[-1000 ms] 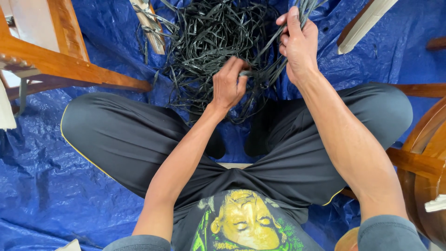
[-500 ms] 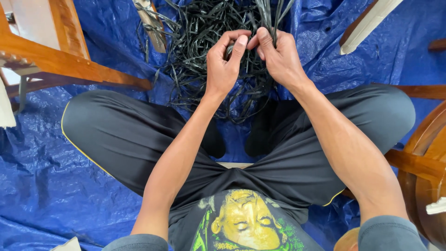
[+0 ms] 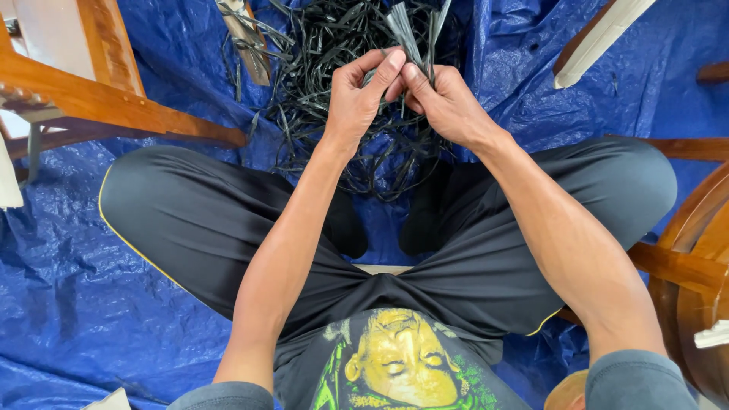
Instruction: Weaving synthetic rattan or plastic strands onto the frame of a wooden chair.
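We sit cross-legged on a blue tarp (image 3: pixel 68 288), and both our hands meet at the upper middle of the frame, raised above a loose tangle of black strips (image 3: pixel 319 99) that spreads across the top centre. Our left hand (image 3: pixel 357 95) has its thumb and forefinger pressed together on a small bunch of strips (image 3: pixel 406 30), and our right hand (image 3: pixel 448 102) pinches the same bunch from the other side, fingertips touching those of the left. We judge the bunch is held up like this to keep it apart from the heap and gathered at one end; its free ends fan upward toward the top edge. The heap lies just below and beyond the hands, in front of our knees. A wooden chair frame (image 3: pixel 99 99) stands at the upper left, with more curved wood (image 3: pixel 699 266) at the right edge.
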